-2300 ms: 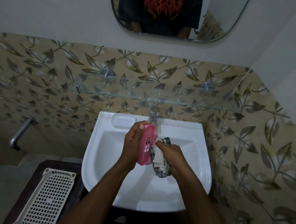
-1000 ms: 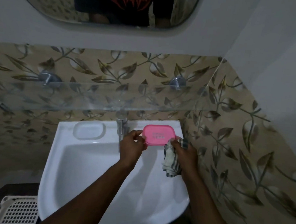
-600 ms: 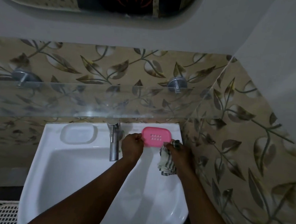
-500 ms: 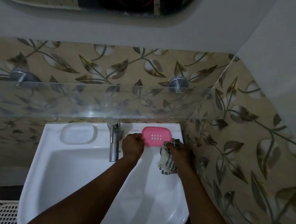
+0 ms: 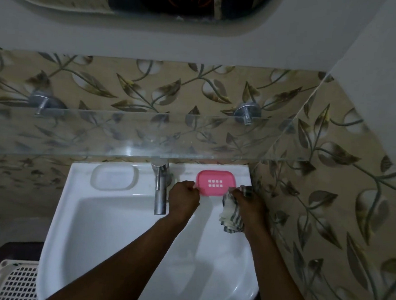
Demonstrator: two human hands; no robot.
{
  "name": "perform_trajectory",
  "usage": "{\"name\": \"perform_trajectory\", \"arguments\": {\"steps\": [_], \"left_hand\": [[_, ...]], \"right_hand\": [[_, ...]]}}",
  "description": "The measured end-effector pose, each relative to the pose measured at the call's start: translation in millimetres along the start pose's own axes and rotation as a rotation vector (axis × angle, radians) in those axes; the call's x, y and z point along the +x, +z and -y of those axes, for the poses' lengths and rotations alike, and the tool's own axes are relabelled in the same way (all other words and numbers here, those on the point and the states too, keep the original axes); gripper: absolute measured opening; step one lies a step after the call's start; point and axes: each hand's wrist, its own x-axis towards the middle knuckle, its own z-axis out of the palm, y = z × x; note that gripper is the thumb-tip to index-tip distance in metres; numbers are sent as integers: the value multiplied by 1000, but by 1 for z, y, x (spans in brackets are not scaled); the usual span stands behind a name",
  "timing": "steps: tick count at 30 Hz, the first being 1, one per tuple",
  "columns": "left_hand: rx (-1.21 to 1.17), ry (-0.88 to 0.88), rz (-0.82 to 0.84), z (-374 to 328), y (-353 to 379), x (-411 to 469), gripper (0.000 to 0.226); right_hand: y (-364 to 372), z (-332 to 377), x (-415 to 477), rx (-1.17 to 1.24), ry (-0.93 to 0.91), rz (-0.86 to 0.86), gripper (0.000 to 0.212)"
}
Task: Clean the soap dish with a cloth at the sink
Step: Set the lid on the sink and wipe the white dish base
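Note:
The pink soap dish (image 5: 216, 182), with small drain holes in its middle, lies flat on the back right ledge of the white sink (image 5: 107, 223). My left hand (image 5: 183, 200) has its fingers closed on the dish's left front edge. My right hand (image 5: 249, 205) is bunched around a striped grey-and-white cloth (image 5: 231, 214) and rests at the dish's right front corner. The cloth hangs down over the basin.
A chrome tap (image 5: 160, 189) stands just left of my left hand. A moulded soap recess (image 5: 114, 176) sits on the left ledge. A glass shelf (image 5: 132, 133) juts out above the sink, under a mirror. The tiled wall is close on the right. A white plastic basket (image 5: 16, 282) lies at lower left.
The dish went from upright over the basin, cloth against it, to flat on the back right ledge. Both hands followed it there and have stayed at its edges.

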Motion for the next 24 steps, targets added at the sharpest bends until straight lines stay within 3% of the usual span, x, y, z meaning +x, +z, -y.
{"name": "perform_trajectory", "arguments": {"steps": [4,6,10,14,17,21,24], "left_hand": [[-24,147,15,-3,-32,-46,7],[-23,203,-13,0,-56,-61,7],[7,287,-223,16,-115,-66,11],[22,199,-486,47,-173,-42,13],[97,86,-606,54,-202,-18,17],[144,-29,-589,78,-228,30,35],[149,-88,-531,96,-234,60,57]], "right_hand": [[-6,-5,-47,61,-59,9,25],[-2,-9,-79,87,-91,60,15],[29,-11,-134,155,-27,121,15],[74,-3,-173,120,-60,337,10],[113,1,-178,13,-114,443,19],[165,6,-156,-54,-96,490,30],[196,12,-135,-48,-44,438,22]]}}
